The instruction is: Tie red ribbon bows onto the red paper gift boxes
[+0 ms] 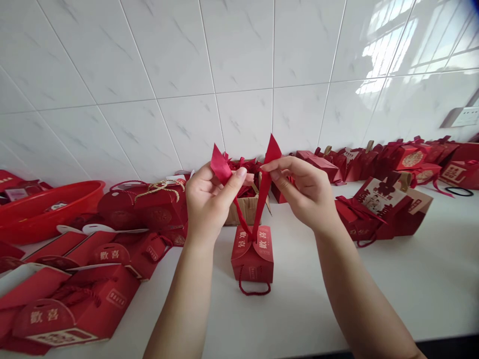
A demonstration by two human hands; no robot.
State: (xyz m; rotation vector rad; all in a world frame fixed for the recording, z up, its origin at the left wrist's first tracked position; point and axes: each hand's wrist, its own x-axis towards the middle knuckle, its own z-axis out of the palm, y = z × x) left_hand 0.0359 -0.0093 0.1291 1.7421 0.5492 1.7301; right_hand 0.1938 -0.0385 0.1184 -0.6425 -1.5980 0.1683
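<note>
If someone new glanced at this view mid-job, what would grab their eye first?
Probably the red ribbon at centre, its two ends pinched and raised by the left hand and right hand above a small red box. Next might come the bright red basin at the left, then the window reflection on the tiled wall, upper right.

Both arms are bare as far up as I can see; the left forearm (185,304) is smooth and slim, tapering to a narrow wrist (203,241); the right forearm (354,279), equally smooth, broadens towards the front edge of the tabletop (269,331); the left hand (210,205) is bare, its thumbnail (241,172) short and rounded; the right hand (306,192) is bare too, with slender fingers (290,163)
</note>
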